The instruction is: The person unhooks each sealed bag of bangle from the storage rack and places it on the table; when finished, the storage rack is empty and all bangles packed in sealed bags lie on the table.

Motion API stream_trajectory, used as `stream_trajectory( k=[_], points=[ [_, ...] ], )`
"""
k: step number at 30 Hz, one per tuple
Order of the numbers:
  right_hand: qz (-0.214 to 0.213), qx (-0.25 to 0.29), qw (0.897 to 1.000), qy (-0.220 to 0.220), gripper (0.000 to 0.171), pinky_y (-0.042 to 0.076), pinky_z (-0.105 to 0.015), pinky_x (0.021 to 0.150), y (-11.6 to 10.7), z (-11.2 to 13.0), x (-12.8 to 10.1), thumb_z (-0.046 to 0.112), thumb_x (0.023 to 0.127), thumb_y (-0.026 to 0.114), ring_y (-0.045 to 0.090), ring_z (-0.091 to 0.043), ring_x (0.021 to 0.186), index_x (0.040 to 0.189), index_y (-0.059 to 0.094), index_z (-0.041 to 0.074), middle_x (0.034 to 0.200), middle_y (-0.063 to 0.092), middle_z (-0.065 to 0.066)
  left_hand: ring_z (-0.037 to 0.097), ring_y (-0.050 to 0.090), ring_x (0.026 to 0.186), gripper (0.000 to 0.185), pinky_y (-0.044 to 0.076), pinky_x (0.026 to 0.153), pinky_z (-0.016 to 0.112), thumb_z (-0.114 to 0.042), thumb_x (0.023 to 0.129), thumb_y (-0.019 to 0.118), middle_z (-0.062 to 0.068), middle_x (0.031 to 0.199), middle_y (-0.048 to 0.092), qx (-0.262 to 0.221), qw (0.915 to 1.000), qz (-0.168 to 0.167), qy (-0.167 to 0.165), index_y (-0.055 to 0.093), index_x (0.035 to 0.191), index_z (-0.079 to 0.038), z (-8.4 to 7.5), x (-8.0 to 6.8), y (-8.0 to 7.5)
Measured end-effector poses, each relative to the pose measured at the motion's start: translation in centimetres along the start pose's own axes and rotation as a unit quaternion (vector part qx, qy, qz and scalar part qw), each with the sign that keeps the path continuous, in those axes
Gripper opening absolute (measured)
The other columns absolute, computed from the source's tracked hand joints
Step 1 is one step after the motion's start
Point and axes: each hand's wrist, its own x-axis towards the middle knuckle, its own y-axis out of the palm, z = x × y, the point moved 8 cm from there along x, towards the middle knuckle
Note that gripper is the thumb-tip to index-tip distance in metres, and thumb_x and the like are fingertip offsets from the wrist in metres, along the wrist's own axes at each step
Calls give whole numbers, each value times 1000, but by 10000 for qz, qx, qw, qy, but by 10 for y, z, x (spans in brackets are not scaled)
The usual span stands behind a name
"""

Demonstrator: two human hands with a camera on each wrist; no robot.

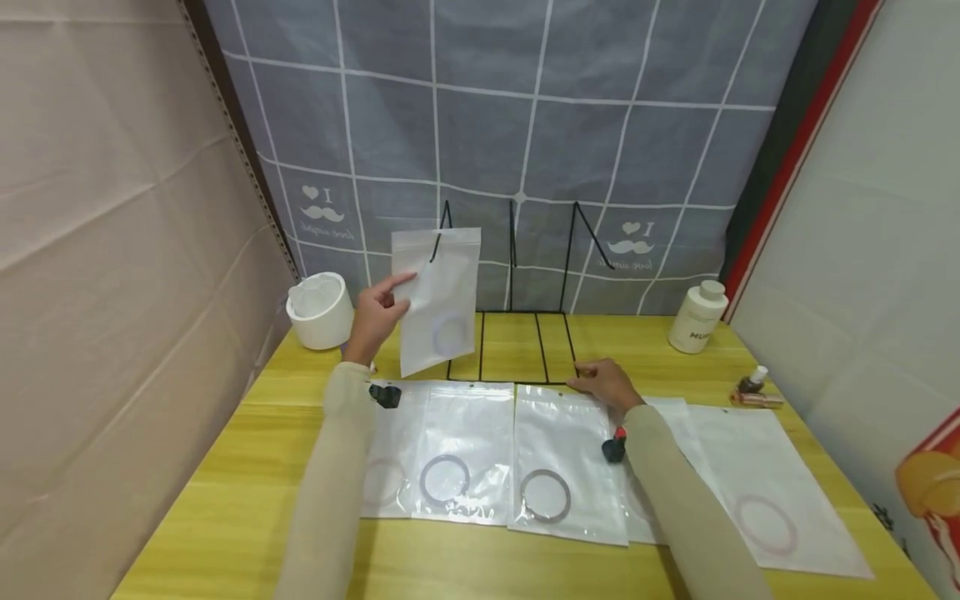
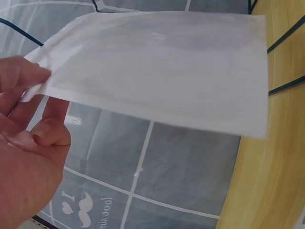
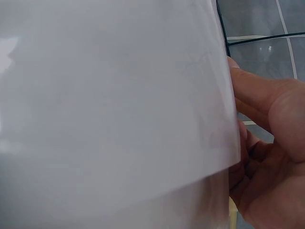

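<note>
My left hand (image 1: pixel 378 312) holds a clear plastic bag (image 1: pixel 438 292) up by its left edge, in front of the left hook of a black wire rack (image 1: pixel 513 242). A pale ring (image 1: pixel 450 333) sits in the bag's lower part. In the left wrist view the fingers (image 2: pixel 28 76) pinch the bag's corner (image 2: pixel 162 71). My right hand (image 1: pixel 603 383) lies low on the table at the top right corner of another ring bag (image 1: pixel 566 467). In the right wrist view its fingers (image 3: pixel 257 95) tuck behind that bag's edge (image 3: pixel 109 105).
Several more ring bags (image 1: pixel 465 450) (image 1: pixel 765 483) lie in a row on the yellow table (image 1: pixel 225 500). A white round container (image 1: pixel 321 310) stands back left, a white bottle (image 1: pixel 699 317) back right, with a small bottle (image 1: pixel 752 382) nearby. Fabric walls close in on both sides.
</note>
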Motion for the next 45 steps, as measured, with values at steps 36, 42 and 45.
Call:
stream_trajectory(
  k=[36,42,45],
  points=[
    [-12,-170,9997,197,68,42,-54,110,-4,-9,3,36,90,77,45,-39,136,148,51,11,151,47,-22,8,67,89,40,59,76,25,7,96,59,-8,109,72,-1610,9397,1954,-2297,74,122,-20,115,-151,-137],
    [-45,-457,9989,-43,67,45,-53,105,1,-7,4,39,91,76,50,-39,130,147,53,9,146,51,-24,9,67,85,35,59,75,26,-1,95,65,-10,108,68,-740,9356,1818,-2936,73,122,-22,162,-163,-176],
    [-58,-439,9990,-107,66,45,-53,105,4,-5,5,38,91,76,50,-38,129,146,54,9,145,52,-24,14,66,91,36,58,79,29,-11,93,72,2,118,67,-137,9296,1713,-3261,70,128,-17,180,-168,-183]
  ],
)
